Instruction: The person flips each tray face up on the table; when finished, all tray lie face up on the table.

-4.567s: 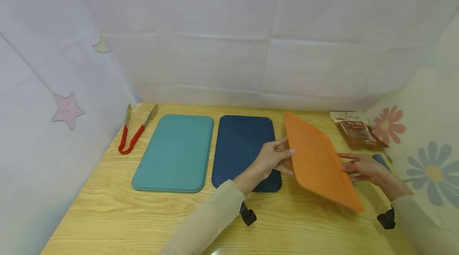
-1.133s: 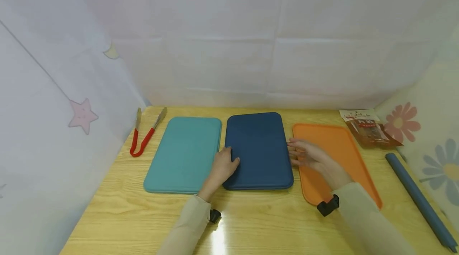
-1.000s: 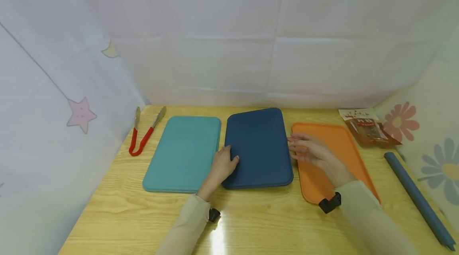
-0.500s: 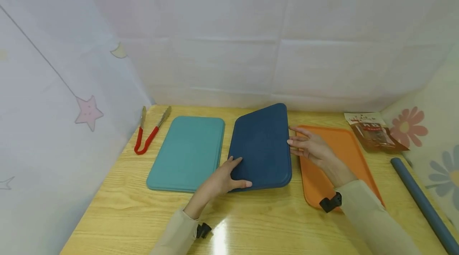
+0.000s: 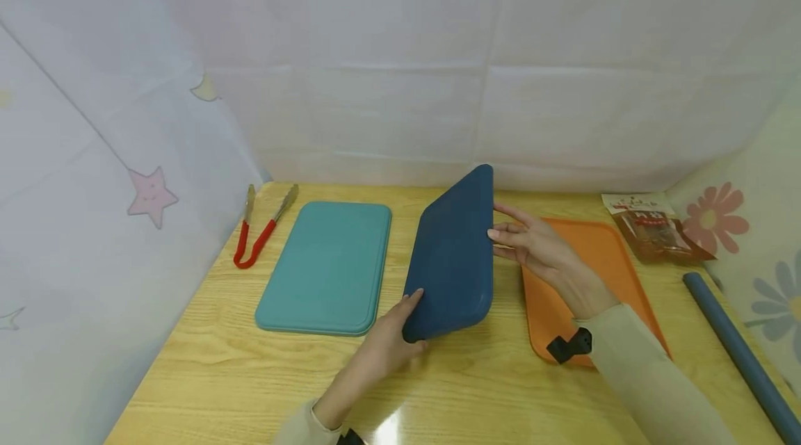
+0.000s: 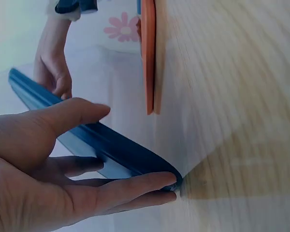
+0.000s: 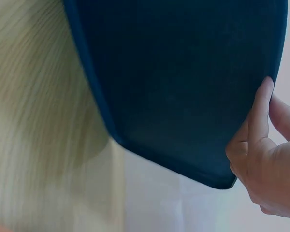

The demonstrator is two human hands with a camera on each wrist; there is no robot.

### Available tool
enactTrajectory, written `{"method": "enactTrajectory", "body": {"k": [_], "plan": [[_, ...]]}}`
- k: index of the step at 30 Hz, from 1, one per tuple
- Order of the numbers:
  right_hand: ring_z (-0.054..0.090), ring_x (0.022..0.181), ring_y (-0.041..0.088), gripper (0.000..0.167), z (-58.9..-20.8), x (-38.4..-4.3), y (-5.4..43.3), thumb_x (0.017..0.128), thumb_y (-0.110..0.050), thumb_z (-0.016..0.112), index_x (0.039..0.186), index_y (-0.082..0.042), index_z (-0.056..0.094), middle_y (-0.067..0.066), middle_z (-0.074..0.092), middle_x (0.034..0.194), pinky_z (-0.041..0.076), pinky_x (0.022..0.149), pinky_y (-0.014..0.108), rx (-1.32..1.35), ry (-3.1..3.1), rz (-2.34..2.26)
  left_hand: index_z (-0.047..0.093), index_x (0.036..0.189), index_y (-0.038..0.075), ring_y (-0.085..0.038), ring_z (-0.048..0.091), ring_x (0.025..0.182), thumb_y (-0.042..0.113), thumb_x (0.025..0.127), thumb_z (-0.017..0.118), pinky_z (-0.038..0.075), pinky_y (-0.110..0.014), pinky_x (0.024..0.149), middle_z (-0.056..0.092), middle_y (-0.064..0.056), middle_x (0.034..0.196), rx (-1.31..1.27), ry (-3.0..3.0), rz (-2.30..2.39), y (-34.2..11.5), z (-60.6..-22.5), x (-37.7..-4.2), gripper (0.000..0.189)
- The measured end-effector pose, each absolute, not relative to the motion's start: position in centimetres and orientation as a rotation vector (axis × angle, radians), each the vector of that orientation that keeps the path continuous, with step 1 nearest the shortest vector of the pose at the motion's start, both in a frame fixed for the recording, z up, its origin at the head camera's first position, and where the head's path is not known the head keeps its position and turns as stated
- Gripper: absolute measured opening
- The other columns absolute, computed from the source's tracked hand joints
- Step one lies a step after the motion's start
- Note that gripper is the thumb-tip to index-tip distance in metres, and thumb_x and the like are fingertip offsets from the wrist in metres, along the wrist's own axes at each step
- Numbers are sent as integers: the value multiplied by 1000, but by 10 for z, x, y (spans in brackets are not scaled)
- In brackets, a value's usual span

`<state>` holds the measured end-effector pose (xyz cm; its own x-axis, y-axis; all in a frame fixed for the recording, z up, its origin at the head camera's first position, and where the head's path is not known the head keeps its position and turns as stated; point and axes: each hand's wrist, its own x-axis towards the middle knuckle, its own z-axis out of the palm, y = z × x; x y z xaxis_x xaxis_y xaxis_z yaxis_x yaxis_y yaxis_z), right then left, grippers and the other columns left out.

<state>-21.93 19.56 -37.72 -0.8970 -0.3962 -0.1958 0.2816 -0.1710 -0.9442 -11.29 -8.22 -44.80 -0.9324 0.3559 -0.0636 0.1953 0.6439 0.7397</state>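
Note:
A dark blue tray [image 5: 453, 250] is tilted above the wooden table, its right edge raised and its lower left edge near the tabletop. My left hand [image 5: 383, 348] grips it at the near left edge, thumb on one face and fingers on the other, as the left wrist view shows. Along the raised right edge, my right hand [image 5: 541, 247] pinches the tray between thumb and fingers. The right wrist view shows the rimmed, hollow face of the tray [image 7: 183, 87]. A teal tray [image 5: 325, 268] lies bottom up on the left; an orange tray [image 5: 603, 264] lies rim up under my right forearm.
Red-handled tongs [image 5: 256, 236] lie spread at the far left. A brown food packet [image 5: 657, 229] sits at the back right, and a grey-blue rolled tube [image 5: 738, 354] runs along the right edge. White cloth walls [image 5: 375, 83] stand behind the table and at both sides.
The orange tray, earlier held tilted, has been laid down. Since then the blue tray's right edge has been lifted steadily, and my left hand has moved to its near left corner.

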Motion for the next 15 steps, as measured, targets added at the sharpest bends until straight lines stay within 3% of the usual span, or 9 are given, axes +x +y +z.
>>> {"method": "enactTrajectory", "body": {"k": [10, 15], "plan": [[62, 88, 17, 73, -355, -219, 167, 90, 1, 65, 152, -16, 30, 3, 59, 96, 52, 89, 33, -103, 1637, -2189, 29, 153, 11, -38, 43, 131, 1, 83, 70, 42, -48, 101, 39, -17, 148, 459, 2720, 1266, -74, -447, -99, 81], [61, 89, 18, 72, -349, -220, 155, 90, 3, 64, 152, -16, 32, 4, 57, 96, 52, 89, 34, -130, 1667, -2182, 30, 152, 9, -38, 51, 123, -7, 78, 68, 51, -42, 87, 46, -23, 142, 439, 2756, 1304, -69, -447, -96, 85]]}}
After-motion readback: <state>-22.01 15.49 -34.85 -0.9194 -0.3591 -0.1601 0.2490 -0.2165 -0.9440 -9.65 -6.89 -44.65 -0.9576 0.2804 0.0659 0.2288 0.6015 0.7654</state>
